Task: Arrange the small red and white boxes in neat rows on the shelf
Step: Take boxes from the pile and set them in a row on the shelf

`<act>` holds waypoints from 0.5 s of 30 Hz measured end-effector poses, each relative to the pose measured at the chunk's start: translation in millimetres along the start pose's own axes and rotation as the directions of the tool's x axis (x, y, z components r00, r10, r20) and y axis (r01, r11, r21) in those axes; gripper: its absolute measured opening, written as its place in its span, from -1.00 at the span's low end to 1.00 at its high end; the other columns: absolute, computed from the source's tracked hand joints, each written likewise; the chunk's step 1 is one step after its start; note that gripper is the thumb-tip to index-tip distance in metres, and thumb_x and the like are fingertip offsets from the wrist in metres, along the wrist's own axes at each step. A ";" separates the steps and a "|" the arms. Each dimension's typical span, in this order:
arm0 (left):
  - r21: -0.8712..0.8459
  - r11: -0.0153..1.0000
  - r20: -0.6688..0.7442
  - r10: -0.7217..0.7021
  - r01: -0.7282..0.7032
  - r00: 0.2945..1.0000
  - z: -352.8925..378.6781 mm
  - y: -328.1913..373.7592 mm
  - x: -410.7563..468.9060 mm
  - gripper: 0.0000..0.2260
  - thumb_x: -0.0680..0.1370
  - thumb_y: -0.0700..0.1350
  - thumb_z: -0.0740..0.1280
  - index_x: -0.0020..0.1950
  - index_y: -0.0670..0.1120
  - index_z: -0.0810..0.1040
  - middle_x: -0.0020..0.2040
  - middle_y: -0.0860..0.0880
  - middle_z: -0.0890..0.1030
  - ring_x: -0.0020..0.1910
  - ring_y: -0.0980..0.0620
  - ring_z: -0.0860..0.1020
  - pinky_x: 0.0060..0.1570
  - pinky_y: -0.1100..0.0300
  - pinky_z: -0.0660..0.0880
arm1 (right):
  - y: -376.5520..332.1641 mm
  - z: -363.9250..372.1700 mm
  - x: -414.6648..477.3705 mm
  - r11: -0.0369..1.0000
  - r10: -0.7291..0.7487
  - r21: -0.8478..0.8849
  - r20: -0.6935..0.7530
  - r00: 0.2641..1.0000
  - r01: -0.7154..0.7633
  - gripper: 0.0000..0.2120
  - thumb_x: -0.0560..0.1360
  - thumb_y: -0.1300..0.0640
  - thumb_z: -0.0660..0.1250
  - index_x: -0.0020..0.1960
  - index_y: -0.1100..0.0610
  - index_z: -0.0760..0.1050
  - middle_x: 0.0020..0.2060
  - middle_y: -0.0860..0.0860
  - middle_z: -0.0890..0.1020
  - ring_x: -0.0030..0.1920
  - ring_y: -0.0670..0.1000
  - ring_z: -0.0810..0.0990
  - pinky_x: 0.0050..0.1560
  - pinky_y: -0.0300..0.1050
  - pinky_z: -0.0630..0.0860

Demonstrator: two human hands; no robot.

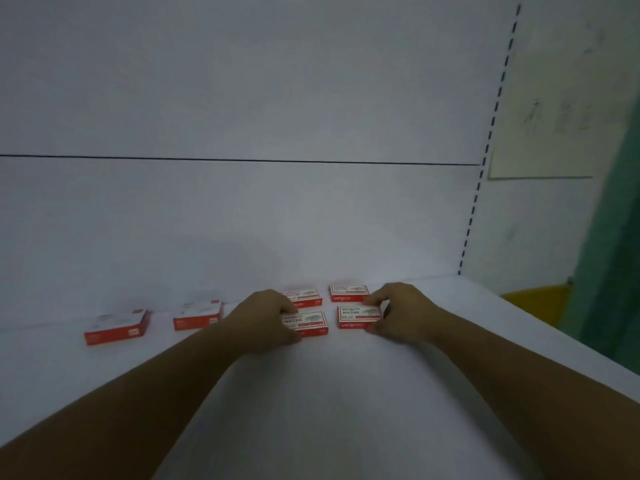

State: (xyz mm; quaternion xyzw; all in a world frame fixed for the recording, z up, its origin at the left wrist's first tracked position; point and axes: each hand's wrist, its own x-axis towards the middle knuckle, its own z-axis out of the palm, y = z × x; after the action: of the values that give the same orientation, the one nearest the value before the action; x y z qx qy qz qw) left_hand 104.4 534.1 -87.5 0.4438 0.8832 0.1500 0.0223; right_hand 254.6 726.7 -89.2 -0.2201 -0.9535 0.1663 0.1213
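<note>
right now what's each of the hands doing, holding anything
Left hand: grips the front-left red and white box.
Right hand: pinches the front-right red and white box.

Six small red-and-white boxes, all flat on the white shelf (346, 393), near its back wall. Four sit in a two-by-two block with narrow gaps: back-left box (304, 296), back-right box (349, 292), front-left box (310, 323), front-right box (358, 317). The left hand (266, 317) grips the front-left box and the right hand (401, 311) pinches the front-right box. Two sit apart to the left, slightly skewed: mid-left box (198, 315), far-left box (116, 326).
</note>
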 end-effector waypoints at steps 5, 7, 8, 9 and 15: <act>-0.023 0.993 -0.019 -0.116 0.115 0.993 -3.7 4.1 -7.8 -0.48 0.34 0.11 0.47 0.27 0.03 0.49 0.24 -0.02 0.47 0.04 0.06 0.45 0.00 0.29 0.30 | -0.3 -2.7 5.1 0.997 -0.029 0.067 0.052 0.998 0.025 -0.45 0.24 -0.04 0.54 0.19 0.03 0.53 0.11 0.00 0.55 -0.07 -0.12 0.47 -0.01 -0.31 0.33; -0.052 0.993 0.009 -0.104 0.104 0.995 -3.1 10.4 -12.5 -0.45 0.35 0.13 0.45 0.30 0.05 0.44 0.25 0.02 0.48 -0.01 0.11 0.44 -0.04 0.30 0.35 | 4.2 -5.1 5.5 0.998 -0.035 0.048 0.020 0.999 0.034 -0.39 0.23 -0.12 0.52 0.22 0.01 0.49 0.08 -0.03 0.50 -0.01 -0.08 0.46 0.01 -0.25 0.34; -0.050 0.994 0.026 -0.094 0.095 0.995 -2.2 10.6 -15.7 -0.42 0.36 0.16 0.42 0.33 0.05 0.40 0.26 0.03 0.47 0.01 0.11 0.42 0.01 0.25 0.38 | 2.9 -7.3 5.0 0.998 -0.046 0.047 -0.035 0.998 0.048 -0.42 0.25 -0.15 0.49 0.20 0.00 0.49 0.03 -0.04 0.49 -0.02 -0.07 0.46 -0.01 -0.22 0.34; -0.036 0.996 0.022 -0.082 0.083 0.996 -4.2 10.6 -21.6 -0.40 0.38 0.18 0.39 0.36 0.04 0.36 0.29 0.03 0.45 0.06 0.09 0.42 0.09 0.19 0.38 | -1.8 -9.9 2.5 0.996 -0.070 0.057 -0.095 0.993 0.075 -0.48 0.28 -0.17 0.46 0.17 0.00 0.51 -0.03 -0.06 0.49 -0.05 -0.08 0.46 -0.05 -0.21 0.35; 0.231 0.965 -0.046 -0.120 0.127 0.992 -65.4 -37.1 -113.9 -0.40 0.50 0.25 0.16 0.46 0.04 0.16 0.49 -0.01 0.21 0.48 -0.01 0.11 0.42 0.03 0.11 | -107.7 15.4 -27.1 0.920 -0.392 0.002 0.059 0.918 0.393 -0.43 0.40 -0.26 0.29 0.34 -0.05 0.34 0.33 -0.04 0.40 0.31 -0.03 0.35 0.32 -0.09 0.26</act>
State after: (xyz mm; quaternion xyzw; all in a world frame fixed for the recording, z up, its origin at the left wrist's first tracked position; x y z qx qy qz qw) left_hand 133.3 407.2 -46.4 0.3850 0.9209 0.0502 -0.0345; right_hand 232.8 618.9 -67.7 -0.0203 -0.9822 0.1402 0.1234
